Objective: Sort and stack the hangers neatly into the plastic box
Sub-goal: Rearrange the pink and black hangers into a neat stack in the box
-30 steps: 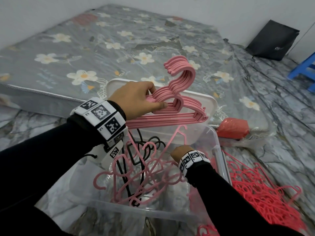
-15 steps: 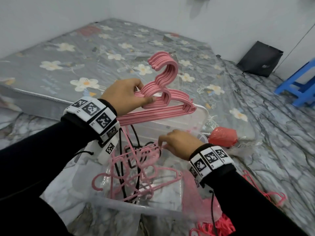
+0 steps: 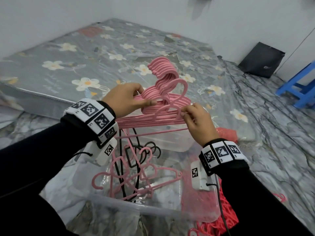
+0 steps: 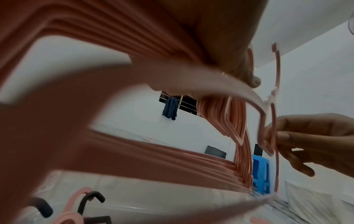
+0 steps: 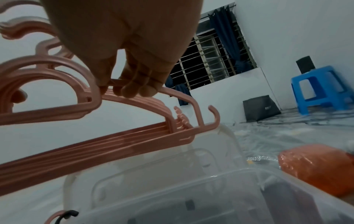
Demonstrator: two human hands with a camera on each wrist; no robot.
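Stack of pink hangers (image 3: 163,106) w/ hooks aligned is hovering above clear plastic box (image 3: 136,206); single pink hanger (image 3: 177,92) is lying against its front. Loose pink & black hangers (image 3: 136,169) are sitting tangled inside box.

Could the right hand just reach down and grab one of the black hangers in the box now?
Probably not at once. The right hand is pinching a pink hanger, and loose pink hangers lie tangled over the black hangers in the open plastic box.
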